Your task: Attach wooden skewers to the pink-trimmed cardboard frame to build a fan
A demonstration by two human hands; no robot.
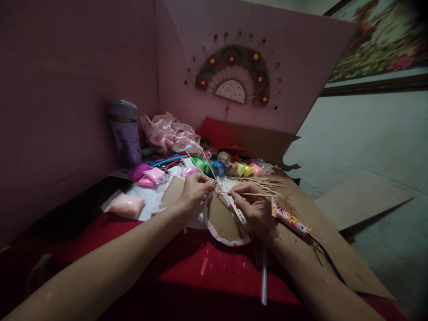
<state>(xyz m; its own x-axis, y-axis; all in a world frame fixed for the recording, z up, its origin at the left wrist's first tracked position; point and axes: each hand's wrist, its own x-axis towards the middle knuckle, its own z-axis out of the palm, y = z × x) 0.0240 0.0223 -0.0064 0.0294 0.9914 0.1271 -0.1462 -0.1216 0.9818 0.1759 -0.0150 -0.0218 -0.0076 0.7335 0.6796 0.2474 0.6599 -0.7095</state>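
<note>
My left hand (197,191) pinches thin wooden sticks (211,168) that slant up and away from its fingertips. Between the thumb and fingers of my right hand (254,205) is another thin wooden stick (256,194), lying nearly level, its left end close to my left fingertips. Below both hands is a rounded cardboard piece (223,218) edged with white, pink-spotted cloth; my right hand covers part of its side. A similar cloth-edged cardboard piece (172,192) lies behind my left wrist. Many loose sticks (267,183) are heaped just beyond my right hand.
Clay bags (127,204), a purple tumbler (125,133) and crumpled cloth (170,133) stand left and behind. Right are a flower-patterned tool (292,218) with a black cord and a cardboard sheet (334,249). A translucent stick (264,276) lies in front. A decorated half-round piece (232,73) hangs behind.
</note>
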